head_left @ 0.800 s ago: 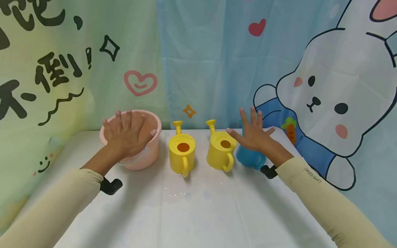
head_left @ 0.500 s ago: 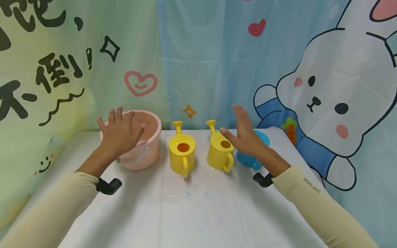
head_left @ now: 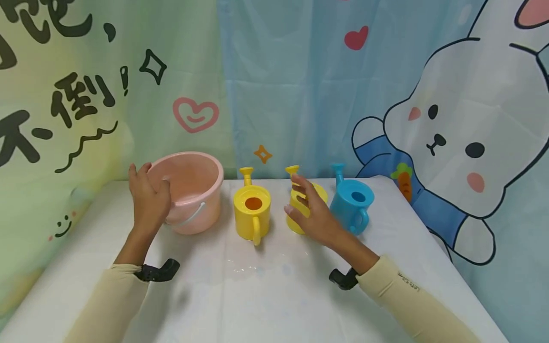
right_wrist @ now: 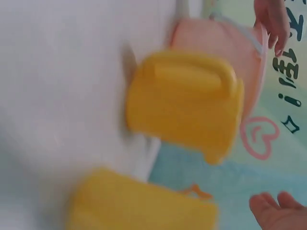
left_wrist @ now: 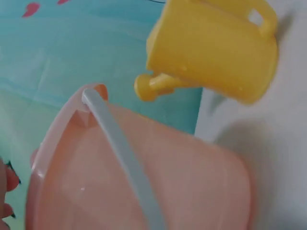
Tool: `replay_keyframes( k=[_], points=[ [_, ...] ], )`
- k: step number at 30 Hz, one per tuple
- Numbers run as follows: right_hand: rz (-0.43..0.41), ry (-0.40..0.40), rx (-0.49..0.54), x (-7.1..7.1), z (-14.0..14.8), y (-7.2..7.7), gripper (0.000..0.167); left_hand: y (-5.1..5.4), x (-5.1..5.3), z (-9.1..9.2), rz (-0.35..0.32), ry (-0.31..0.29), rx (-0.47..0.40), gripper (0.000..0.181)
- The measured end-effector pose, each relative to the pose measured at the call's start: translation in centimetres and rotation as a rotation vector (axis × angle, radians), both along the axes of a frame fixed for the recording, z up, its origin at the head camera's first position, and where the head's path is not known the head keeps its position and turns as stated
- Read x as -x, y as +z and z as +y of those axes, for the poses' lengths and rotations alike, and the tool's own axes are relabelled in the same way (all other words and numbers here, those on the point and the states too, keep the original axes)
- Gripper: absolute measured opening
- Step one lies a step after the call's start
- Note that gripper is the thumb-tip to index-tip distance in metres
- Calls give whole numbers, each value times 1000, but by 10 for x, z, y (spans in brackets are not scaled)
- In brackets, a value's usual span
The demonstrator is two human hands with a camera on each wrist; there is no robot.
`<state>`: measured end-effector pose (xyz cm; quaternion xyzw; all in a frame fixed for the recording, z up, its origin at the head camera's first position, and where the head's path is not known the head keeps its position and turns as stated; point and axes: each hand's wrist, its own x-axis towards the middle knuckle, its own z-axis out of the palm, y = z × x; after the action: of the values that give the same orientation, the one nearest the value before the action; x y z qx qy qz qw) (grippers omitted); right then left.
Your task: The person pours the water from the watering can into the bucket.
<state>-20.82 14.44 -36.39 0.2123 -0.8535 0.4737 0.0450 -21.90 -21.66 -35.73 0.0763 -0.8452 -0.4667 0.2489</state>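
My left hand (head_left: pixel 148 197) is at the left rim of the pink bucket (head_left: pixel 210 205), thumb towards the opening and fingers loosely bent. Whether it touches the rim cannot be told. Some fingertips (left_wrist: pixel 10 177) show beyond the rim in the left wrist view. My right hand (head_left: pixel 315 216) hovers over a yellow watering can (head_left: pixel 295 226), partly hiding it, with fingers spread and relaxed. Another yellow watering can (head_left: pixel 245 223) stands upright between that one and the bucket. A blue watering can (head_left: pixel 343 202) stands upright just right of my right hand.
A white cloth covers the table (head_left: pixel 266 305), with small wet drops (head_left: pixel 244 269) in front of the cans. Behind hangs a printed curtain (head_left: pixel 274 95) with a rabbit picture (head_left: pixel 459 143) at right. A grey handle (head_left: pixel 188 216) hangs on the bucket's front.
My left hand has moved from over the bucket to its left rim. My right hand has moved left from the blue watering can to the nearer yellow one, uncovering the blue can.
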Motion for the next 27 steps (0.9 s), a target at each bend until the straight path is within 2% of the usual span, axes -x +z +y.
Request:
replay_keyframes(
  k=[4,9,12,14,16,20,24,27],
  points=[
    [-122,47,114,-7,-11,-17,62,-11,-1,3,34,48,-189,59],
    [-272,0,244,-9,-24,-32,48,-17,0,11,65,94,-437,68],
    [-387,-6,266,-6,-30,-41,43,-20,0,13,93,123,-568,72],
    [-460,10,251,-5,-34,-47,42,-24,1,13,114,134,-623,72],
    [-516,40,232,-4,-36,-54,41,-28,2,12,115,150,-640,71],
    [-557,136,224,-3,-41,-66,44,-35,4,10,106,173,-643,69],
    [-573,226,270,-1,-46,-72,48,-35,5,9,59,195,-562,66],
    [-569,211,270,-1,-49,-73,47,-33,6,9,17,208,-498,63]
  ],
)
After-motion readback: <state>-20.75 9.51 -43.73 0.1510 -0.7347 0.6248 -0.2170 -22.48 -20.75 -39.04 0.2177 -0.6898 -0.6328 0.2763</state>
